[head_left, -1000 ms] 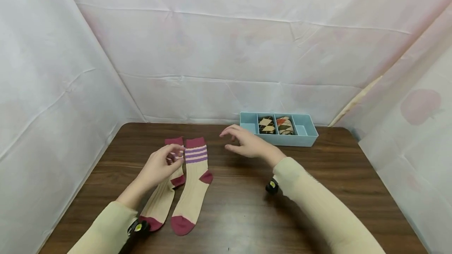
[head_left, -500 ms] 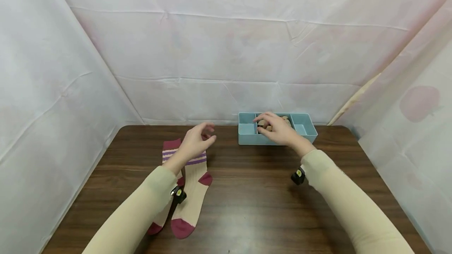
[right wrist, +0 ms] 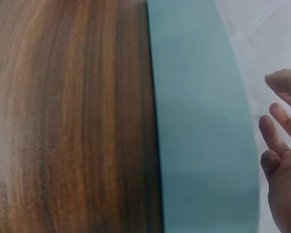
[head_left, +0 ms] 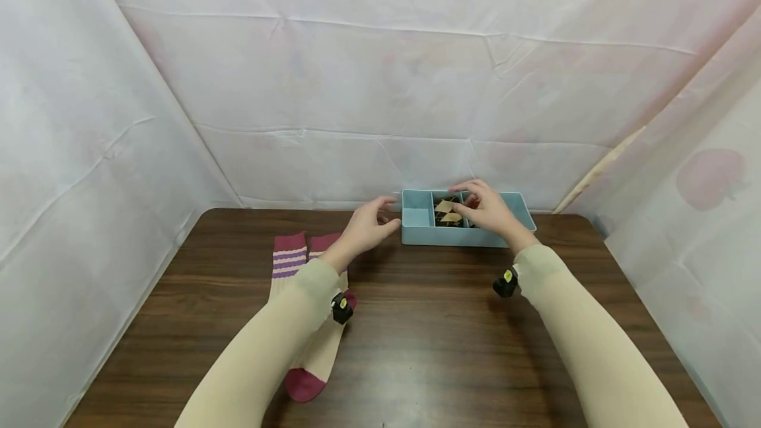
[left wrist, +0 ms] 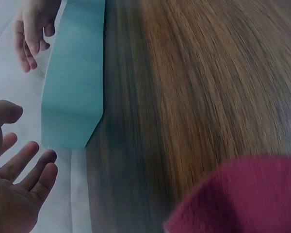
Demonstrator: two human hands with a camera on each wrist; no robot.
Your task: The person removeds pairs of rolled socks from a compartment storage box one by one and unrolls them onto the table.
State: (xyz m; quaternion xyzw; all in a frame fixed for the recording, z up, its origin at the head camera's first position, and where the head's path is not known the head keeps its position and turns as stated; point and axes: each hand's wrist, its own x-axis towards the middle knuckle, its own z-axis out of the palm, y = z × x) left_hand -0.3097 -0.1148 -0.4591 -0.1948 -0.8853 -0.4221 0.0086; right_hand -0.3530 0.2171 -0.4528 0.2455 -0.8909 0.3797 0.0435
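A light-blue divided box [head_left: 446, 236] stands at the back of the table. In one middle compartment is a rolled dark-and-beige argyle sock [head_left: 447, 218]. The neighbouring compartment is mostly covered by my right hand [head_left: 492, 211], which hovers over the box with loosely bent fingers and nothing held. Just off the box's left end, my left hand [head_left: 365, 228] has its fingers spread, also without a thing in it. Under my left forearm lie two flat cream socks with maroon cuffs and purple stripes, a left sock [head_left: 289, 261] and a right sock [head_left: 308, 383], both partly hidden.
The brown wooden table [head_left: 440, 342] is bounded by a pale fabric backdrop [head_left: 357, 84] at the back and both sides. The box stands close to the rear cloth. A black wrist camera [head_left: 341, 308] hangs under the left wrist.
My left hand has moved right from above the striped socks to the box's left end. My right hand has moved right and over the box's compartments.
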